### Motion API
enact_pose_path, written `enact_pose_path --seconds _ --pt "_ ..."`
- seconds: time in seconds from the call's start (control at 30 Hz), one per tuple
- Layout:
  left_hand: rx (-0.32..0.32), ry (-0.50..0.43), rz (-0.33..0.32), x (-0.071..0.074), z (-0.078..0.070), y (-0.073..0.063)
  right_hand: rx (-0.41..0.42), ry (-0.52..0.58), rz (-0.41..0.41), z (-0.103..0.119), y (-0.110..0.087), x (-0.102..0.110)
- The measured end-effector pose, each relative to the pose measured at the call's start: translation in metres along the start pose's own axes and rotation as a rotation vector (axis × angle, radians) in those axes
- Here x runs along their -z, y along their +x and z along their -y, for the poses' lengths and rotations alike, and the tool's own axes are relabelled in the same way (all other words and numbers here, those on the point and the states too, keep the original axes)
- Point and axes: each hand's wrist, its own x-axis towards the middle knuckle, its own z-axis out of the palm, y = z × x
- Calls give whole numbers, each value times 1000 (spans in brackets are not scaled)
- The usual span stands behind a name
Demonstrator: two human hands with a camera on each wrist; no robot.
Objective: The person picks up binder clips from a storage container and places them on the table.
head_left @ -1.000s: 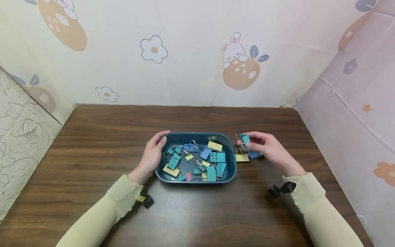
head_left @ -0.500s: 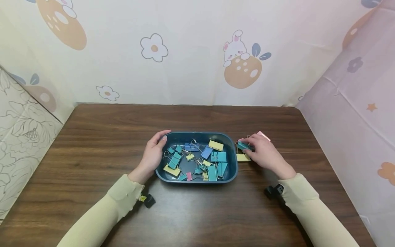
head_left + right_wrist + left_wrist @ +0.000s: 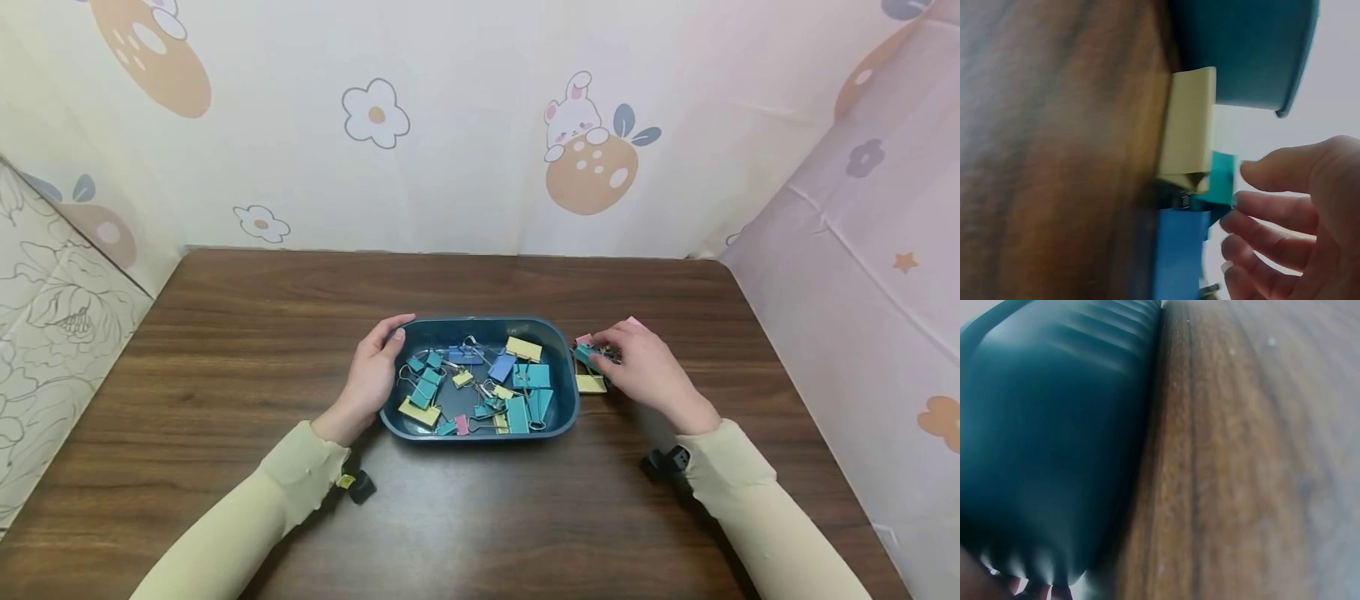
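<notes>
In the head view my left hand [image 3: 367, 371] grips the left end of a dark blue-green tray [image 3: 480, 440], its thumb at the rim and its fingers along the outside. Several binder clips in teal, yellow, blue and pink lie loose in the tray. My right hand [image 3: 651, 371] is over a small pile of binder clips beside the tray's right end. Its thumb and fingertips stand spread right at a teal binder clip [image 3: 1222, 175], with a gap between thumb and forefinger. A yellow binder clip [image 3: 1188, 122] and a blue binder clip [image 3: 1180, 253] lie beside it.
The tray stands on a brown wooden table [image 3: 262, 358]. A printed curtain [image 3: 465, 167] hangs along the table's back edge, with another on the right side. A pink binder clip [image 3: 634, 322] shows behind my right hand.
My right hand has turned over and come down to the pile with the teal binder clip, and its fingers have now parted from the clip. My left hand stays on the tray.
</notes>
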Motion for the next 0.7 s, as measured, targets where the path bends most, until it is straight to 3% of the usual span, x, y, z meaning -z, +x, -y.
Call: enact_pose_path --seconds 0.2,0.47,0.7 --pt "-19 28 2 1 2 2 59 118 -36 25 6 9" --pt "-26 34 10 1 3 2 170 215 26 77 31 18" --pt "-25 29 8 1 1 0 199 291 115 113 64 10"
